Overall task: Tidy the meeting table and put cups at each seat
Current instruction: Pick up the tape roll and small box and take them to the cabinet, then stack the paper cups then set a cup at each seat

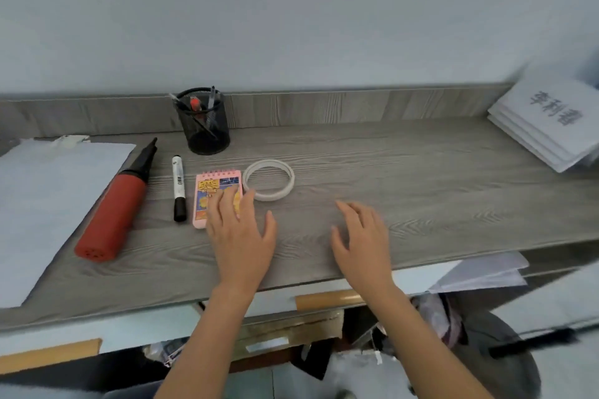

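Nearest: under the near edge of the table (437, 178), cardboard (291, 327) and bags are lying jumbled. I am leaving them out of the tidying for now.

Left hand (241, 236): reaching forward over the table's near half, fingers straight and spread, gripping nothing. The fingertips are lying over the near right part of the pink notebook (207, 191). This looks like the start of sliding or picking it up. Whether they are pressing on it, I cannot tell.

Right hand (364, 238): lying flat and released over bare wood to the right, holding nothing, well apart from any item (probably just waiting to help).

Row at mid-table, left to right:
- red pump (111, 207), lying at an angle with its black nozzle pointing far
- black-and-white marker (178, 191), lying lengthwise just left of the notebook
- notebook
- white tape ring (270, 196), lying flat just beside the notebook's far right corner

Far left: a large pale sheet (48, 204) is covering that end. Behind the row, a black mesh pen holder (207, 129) is standing upright near the back ledge with pens inside. The marker probably belongs there. Far right: a stack of printed papers (544, 126) is sitting askew at the corner.

Cups: none showing anywhere in view. Judging by this, the tidying is only beginning and the cup step is not yet started.
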Motion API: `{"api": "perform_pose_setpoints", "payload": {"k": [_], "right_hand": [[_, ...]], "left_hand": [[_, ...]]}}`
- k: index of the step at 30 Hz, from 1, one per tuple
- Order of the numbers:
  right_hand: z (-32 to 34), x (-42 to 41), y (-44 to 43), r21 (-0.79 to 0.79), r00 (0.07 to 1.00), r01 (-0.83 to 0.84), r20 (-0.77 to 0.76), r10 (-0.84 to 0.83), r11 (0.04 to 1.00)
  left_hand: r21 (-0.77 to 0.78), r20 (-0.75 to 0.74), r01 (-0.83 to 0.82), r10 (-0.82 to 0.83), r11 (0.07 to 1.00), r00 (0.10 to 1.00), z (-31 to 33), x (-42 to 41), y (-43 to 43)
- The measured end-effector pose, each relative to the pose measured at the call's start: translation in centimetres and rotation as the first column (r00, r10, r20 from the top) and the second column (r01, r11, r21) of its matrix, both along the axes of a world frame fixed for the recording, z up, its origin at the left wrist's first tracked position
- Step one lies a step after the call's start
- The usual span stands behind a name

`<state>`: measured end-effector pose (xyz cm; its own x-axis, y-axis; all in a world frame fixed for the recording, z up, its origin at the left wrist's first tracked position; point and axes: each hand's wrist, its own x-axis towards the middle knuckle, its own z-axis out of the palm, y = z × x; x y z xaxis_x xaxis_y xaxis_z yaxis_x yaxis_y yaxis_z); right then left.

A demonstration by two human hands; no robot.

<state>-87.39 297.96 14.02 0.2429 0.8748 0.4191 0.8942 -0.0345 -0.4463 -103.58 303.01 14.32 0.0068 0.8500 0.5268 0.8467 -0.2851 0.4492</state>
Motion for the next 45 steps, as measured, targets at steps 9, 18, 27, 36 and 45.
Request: {"api": "perform_pose_setpoints", "payload": {"k": [9, 18, 27, 36, 45], "right_hand": [[-6.7, 5.9, -15.8, -0.092, 0.903, 0.427, 0.085, -0.420, 0.900], [-9.5, 8.9, -31.4, -0.446, 0.690, 0.628, -0.061, -0.722, 0.638], [-10.2, 11.2, -51.8, -0.575, 0.352, 0.743, -0.099, -0.931, 0.342], [-10.6, 3.3, -68.4, -0.566, -0.393, 0.792, -0.187, -0.901, -0.228], [-10.5, 0.4, -79.7, -0.515, -0.778, 0.611, -0.252, -0.575, -0.601]], "left_hand": [[-0.073, 0.060, 0.650, -0.647, 0.757, 0.760, -2.9, 8.2, -10.0], [-0.535, 0.197, 0.687, -0.718, 0.493, 0.668, -7.1, 14.4, -18.8], [-0.779, 0.411, 0.626, -0.770, -0.018, 0.489, -11.8, 24.3, -36.4], [-0.784, 0.362, 0.526, -0.931, -0.330, -0.043, -11.1, 32.9, -54.8], [-0.777, 0.363, 0.288, -0.771, -0.561, -0.523, -11.2, 34.6, -74.4]]}}
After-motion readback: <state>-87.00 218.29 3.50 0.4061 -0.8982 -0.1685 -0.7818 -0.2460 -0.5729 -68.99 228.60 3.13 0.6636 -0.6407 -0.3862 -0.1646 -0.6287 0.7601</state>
